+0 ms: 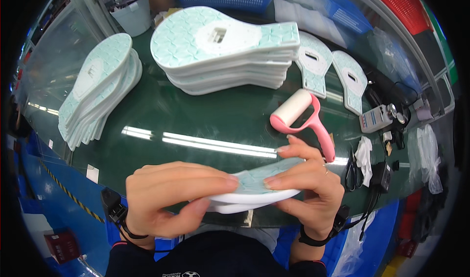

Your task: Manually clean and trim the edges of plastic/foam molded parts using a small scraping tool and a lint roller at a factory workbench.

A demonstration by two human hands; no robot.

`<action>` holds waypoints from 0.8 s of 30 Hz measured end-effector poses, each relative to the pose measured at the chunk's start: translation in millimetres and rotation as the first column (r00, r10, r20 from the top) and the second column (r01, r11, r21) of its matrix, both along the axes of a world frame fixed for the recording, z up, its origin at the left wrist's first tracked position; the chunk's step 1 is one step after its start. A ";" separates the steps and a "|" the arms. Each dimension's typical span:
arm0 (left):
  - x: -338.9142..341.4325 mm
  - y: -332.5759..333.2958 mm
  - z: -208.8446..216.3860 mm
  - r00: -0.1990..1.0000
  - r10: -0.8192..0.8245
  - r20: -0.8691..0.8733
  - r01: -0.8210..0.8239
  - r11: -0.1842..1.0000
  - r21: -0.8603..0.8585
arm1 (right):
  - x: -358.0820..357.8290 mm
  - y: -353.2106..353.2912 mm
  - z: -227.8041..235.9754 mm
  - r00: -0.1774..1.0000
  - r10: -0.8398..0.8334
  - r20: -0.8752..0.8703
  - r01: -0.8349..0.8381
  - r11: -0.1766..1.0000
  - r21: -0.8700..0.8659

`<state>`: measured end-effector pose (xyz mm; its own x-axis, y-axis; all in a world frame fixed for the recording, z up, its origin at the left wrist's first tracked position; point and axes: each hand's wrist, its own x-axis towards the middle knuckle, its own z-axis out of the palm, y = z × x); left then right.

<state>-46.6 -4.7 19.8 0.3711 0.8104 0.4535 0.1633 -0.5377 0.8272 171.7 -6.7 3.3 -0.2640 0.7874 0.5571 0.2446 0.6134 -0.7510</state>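
Observation:
Close to my body, a white plastic panel with a pale green patterned face (252,180) is held tilted between both hands. My left hand (171,196) grips its left end, with fingers on the green face and the thumb lower down by the white edge. My right hand (313,186) pinches the right end, its thumb and fingers round the rim. A second white edge shows just under the panel. Beyond my right hand lies a lint roller (293,109) with a pink handle. Much of the panel's outline is hidden by my hands.
A tall stack of paddle-shaped panels (196,42) stands at the back, with a fanned stack (100,76) at left. Two single panels (313,64) lie back right. Scissors (352,174), a white cloth (364,157) and a small white container (375,119) are on the right.

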 end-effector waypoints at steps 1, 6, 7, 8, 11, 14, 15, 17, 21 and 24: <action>0.7 5.9 -3.4 1.000 -0.010 -0.002 0.010 0.999 0.032 | 1.0 0.2 -1.2 1.000 0.014 -0.016 -0.014 0.999 -0.033; -0.3 25.5 10.5 0.969 -0.181 -0.167 0.158 0.977 -0.143 | -2.2 7.1 -2.7 0.995 0.018 -0.096 -0.028 0.994 -0.105; 3.4 25.4 16.4 0.979 -0.106 -0.171 0.093 0.992 -0.084 | -1.0 12.2 -2.9 0.996 0.066 -0.060 -0.071 0.995 -0.071; 4.7 24.4 22.5 0.985 -0.031 -0.170 0.027 0.999 -0.027 | -2.0 11.8 -1.2 0.995 0.073 -0.063 -0.077 0.996 -0.055; 0.1 26.4 39.7 0.983 0.140 0.122 -0.131 0.988 -0.077 | -3.2 10.5 10.8 0.816 -0.047 -0.576 -0.218 0.897 -0.383; -3.8 39.7 48.4 0.747 0.244 0.618 -0.150 0.968 -0.200 | 2.0 10.1 -1.0 0.853 0.209 -0.477 -0.484 0.659 -0.576; -3.9 50.3 47.1 0.722 0.253 0.643 -0.185 0.967 -0.172 | -4.2 13.4 -1.5 0.863 0.260 -0.434 -0.488 0.653 -0.579; -21.4 59.6 50.8 0.667 0.283 0.690 -0.244 0.957 -0.156 | -16.1 16.4 5.7 0.874 0.306 -0.376 -0.484 0.597 -0.639; -51.7 83.6 37.8 0.569 0.323 0.756 -0.326 0.933 -0.154 | -17.9 36.7 23.2 0.904 0.215 -0.369 -0.412 0.665 -0.623; -53.4 105.4 18.5 0.651 0.430 0.625 -0.454 0.881 -0.134 | 0.2 86.1 37.6 0.958 -0.072 -0.277 -0.035 0.932 -0.362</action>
<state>-99.9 100.7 38.3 -0.4025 0.7842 0.4723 -0.1529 -0.5663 0.8099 171.9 79.4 40.9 -0.1223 0.9510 0.2839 0.0001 0.2860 -0.9582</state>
